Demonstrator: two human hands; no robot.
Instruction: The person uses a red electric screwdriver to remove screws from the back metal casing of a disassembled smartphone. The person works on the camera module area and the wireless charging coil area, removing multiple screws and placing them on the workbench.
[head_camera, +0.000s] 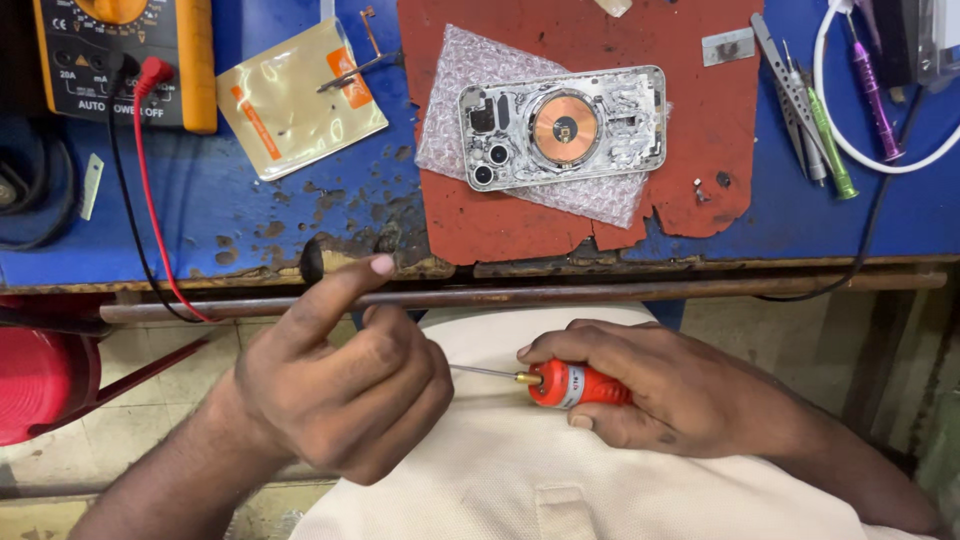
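Observation:
My right hand (660, 390) grips a red-handled screwdriver (572, 383) over my lap, with its thin shaft pointing left. The tip of the shaft runs in under the curled fingers of my left hand (340, 375), whose index finger sticks up. Whether the left hand pinches something small at the tip is hidden. On the bench above lies an opened phone housing (563, 127) with a copper coil, resting on bubble wrap (455, 95) on a red mat (690, 110).
A yellow multimeter (120, 55) with red and black leads stands at the far left. A tan pouch (295, 95) lies beside it. Tweezers and small screwdrivers (815, 110) lie at the right, near a white cable (830, 120). A metal bar (600, 293) runs under the bench edge.

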